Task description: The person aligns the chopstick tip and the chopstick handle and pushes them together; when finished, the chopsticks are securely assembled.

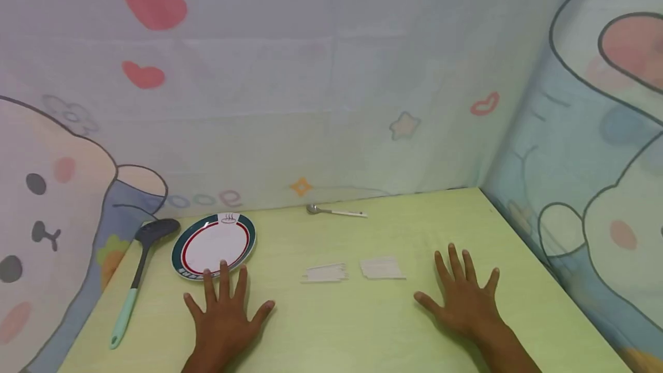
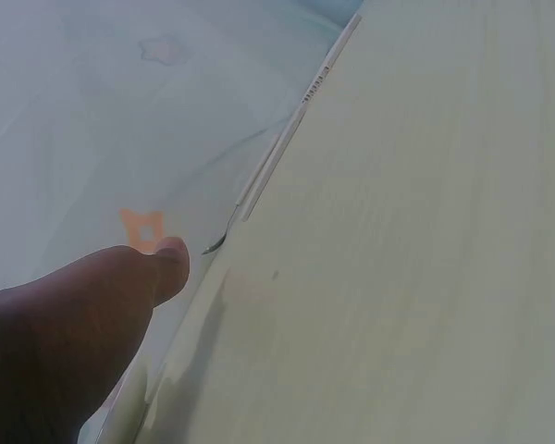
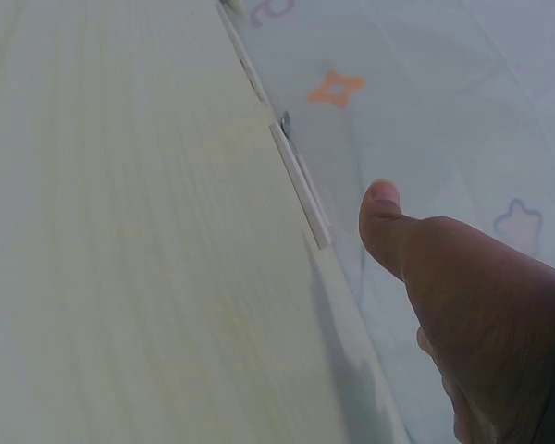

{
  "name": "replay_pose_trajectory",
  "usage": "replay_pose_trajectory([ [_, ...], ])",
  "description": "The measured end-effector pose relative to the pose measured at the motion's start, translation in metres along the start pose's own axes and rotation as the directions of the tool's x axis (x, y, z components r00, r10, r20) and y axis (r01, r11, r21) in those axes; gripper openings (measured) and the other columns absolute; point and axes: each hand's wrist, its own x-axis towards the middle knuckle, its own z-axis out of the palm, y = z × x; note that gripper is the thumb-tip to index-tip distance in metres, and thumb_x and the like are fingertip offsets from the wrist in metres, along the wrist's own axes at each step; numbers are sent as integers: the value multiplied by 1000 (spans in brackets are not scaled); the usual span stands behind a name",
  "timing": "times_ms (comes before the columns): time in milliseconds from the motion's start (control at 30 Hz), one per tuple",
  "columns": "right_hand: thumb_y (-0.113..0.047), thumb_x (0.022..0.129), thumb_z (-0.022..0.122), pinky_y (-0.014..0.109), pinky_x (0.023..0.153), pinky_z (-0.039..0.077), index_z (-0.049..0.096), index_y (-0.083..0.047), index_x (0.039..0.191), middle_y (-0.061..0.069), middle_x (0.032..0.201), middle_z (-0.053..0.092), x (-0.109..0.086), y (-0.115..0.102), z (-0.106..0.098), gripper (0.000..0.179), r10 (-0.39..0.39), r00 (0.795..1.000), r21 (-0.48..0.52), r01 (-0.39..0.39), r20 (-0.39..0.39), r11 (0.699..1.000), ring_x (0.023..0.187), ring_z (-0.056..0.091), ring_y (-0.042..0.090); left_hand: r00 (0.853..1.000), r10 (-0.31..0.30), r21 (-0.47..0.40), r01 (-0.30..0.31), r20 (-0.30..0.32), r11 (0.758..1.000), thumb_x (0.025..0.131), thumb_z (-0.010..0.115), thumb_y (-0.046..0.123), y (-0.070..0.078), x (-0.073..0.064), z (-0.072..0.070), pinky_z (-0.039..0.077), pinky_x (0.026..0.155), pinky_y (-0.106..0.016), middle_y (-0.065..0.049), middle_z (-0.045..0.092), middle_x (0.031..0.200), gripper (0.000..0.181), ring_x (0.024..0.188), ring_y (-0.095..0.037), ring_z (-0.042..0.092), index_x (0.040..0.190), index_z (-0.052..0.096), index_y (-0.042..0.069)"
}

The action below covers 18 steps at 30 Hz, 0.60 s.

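Observation:
My left hand (image 1: 223, 321) is spread with straight fingers over the table, its fingertips at the near rim of an oval plate (image 1: 214, 246) with a green and red border. In the left wrist view only the thumb (image 2: 120, 287) shows clearly. My right hand (image 1: 466, 304) is likewise spread, fingers straight and holding nothing, at the right side. Between the hands lie two small bunches of thin white sticks, a left bunch (image 1: 325, 273) and a right bunch (image 1: 382, 267). Whether either palm touches the table cannot be told.
Left of the plate lies a spatula-like utensil with a black head (image 1: 157, 230) and mint handle (image 1: 124, 318). A spoon (image 1: 336, 212) with a white handle lies at the back edge. Printed cloth (image 1: 331, 73) hangs behind the pale yellow-green table (image 1: 336, 332) and along its sides.

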Motion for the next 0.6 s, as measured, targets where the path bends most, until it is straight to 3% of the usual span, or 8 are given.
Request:
replay_pose_trajectory([
  [467,-83,95,57,94,114,-6,32,-11,172,23,182,15,3,-2,2,109,7,1000,30,-8,18,1000,167,13,54,999,-17,4,17,37,1000,96,52,84,-3,3,-3,-10,115,-93,-28,-2,182,110,165,-62,-7,174,27,11],
  [600,-82,95,59,94,114,-5,33,-11,172,23,182,15,1,-3,2,108,11,1000,30,-12,22,999,167,13,54,1000,-10,15,9,23,1000,96,52,85,-3,3,-3,-9,115,-93,-29,0,182,109,165,-62,-6,174,27,11],
])
